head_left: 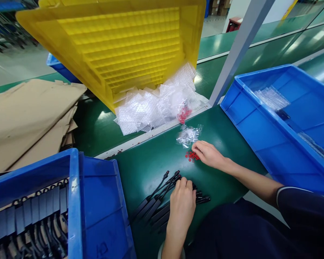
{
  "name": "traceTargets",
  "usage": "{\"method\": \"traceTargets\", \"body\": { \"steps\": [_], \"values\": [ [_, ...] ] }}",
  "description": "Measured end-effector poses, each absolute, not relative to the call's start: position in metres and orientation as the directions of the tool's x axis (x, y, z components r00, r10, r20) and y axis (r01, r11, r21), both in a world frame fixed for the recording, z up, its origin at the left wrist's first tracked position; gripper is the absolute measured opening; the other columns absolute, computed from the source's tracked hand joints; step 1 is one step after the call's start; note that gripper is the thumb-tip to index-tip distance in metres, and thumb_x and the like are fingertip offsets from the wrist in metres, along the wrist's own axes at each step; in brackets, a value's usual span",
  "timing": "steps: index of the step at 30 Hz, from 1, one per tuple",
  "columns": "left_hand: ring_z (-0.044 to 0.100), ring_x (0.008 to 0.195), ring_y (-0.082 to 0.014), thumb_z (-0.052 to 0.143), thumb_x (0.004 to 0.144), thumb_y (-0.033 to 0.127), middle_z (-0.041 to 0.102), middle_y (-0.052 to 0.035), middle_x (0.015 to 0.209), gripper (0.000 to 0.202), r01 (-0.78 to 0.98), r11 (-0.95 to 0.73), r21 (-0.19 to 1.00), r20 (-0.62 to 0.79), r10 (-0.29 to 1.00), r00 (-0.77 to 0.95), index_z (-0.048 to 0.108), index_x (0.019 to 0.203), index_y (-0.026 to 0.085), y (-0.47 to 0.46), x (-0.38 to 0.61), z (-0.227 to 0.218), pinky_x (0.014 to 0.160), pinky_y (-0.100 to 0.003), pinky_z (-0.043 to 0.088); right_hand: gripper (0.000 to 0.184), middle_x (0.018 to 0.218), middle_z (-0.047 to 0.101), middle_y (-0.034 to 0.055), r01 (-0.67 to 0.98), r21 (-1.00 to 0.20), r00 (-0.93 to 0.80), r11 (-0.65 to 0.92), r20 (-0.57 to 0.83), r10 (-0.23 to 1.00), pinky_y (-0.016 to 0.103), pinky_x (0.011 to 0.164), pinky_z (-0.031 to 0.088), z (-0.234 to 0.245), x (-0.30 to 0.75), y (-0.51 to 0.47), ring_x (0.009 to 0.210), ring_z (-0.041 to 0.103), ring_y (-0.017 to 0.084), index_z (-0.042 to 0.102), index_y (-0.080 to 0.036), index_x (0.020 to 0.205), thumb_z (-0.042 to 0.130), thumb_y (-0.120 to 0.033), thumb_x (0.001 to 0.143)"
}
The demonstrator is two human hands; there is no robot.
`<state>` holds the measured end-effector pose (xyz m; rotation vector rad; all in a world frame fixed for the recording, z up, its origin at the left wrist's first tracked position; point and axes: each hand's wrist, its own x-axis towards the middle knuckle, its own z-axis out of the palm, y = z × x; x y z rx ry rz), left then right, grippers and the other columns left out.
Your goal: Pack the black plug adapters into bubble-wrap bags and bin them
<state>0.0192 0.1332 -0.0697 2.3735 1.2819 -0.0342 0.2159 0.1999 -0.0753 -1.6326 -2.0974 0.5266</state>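
On the green worktop lies a group of slim black boxes point(152, 208) with short black cables and round plugs. My left hand point(181, 201) is curled closed over the cable ends; its fingers hide the grip, and a black cable runs into it. At the small pile of red rings point(192, 156), my right hand point(209, 154) has its fingertips pinched together; anything between them is too small to see. Just behind that hand lies a clear plastic bag point(188, 136) with small shiny pieces. Farther back, a bag of red rings point(184, 114) rests against bubble-wrap pouches point(156, 106).
A yellow crate point(124, 39) lies tipped on its side, pouches at its mouth. Left stands a blue bin point(102, 201) beside another full of black devices point(35, 216); flat cardboard point(29, 118) lies behind. A blue bin point(261, 126) and a grey post point(237, 54) bound the right.
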Motion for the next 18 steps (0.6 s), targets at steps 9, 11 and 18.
{"method": "traceTargets", "body": {
  "steps": [9,11,18],
  "values": [
    [0.056,0.093,-0.0245,0.068,0.078,0.015,0.059,-0.0035,0.094,0.015,0.736,-0.463,0.494,-0.253,0.733,0.631,0.058,0.088,0.019,0.137,-0.001,-0.067,0.078,-0.038,0.050,0.013,0.091,0.064,0.0045,0.670,-0.713,-0.262,0.207,0.034,0.965,0.030,0.076,0.047,-0.062,0.204,0.181,0.084,0.059,0.017,0.058,-0.019,0.090,0.046,-0.013,0.091],
    [0.056,0.091,-0.0227,0.066,0.077,0.009,0.059,-0.0021,0.093,0.017,0.703,-0.479,0.526,-0.250,0.703,0.666,0.059,0.087,0.021,0.137,-0.003,-0.068,0.076,-0.035,0.049,0.012,0.087,0.063,0.0039,0.661,-0.716,-0.275,0.225,0.048,0.960,0.030,0.075,0.047,-0.061,0.202,0.179,0.081,0.058,0.016,0.058,-0.019,0.089,0.047,-0.014,0.090],
    [0.056,0.085,-0.0207,0.053,0.080,0.003,0.060,-0.0027,0.086,0.018,0.640,-0.468,0.609,-0.237,0.663,0.710,0.057,0.080,0.021,0.139,-0.002,-0.066,0.074,-0.033,0.045,0.013,0.082,0.061,0.0024,0.619,-0.738,-0.323,0.269,0.073,0.943,0.029,0.072,0.048,-0.057,0.196,0.174,0.073,0.057,0.015,0.058,-0.019,0.088,0.047,-0.012,0.088]
  ]
}}
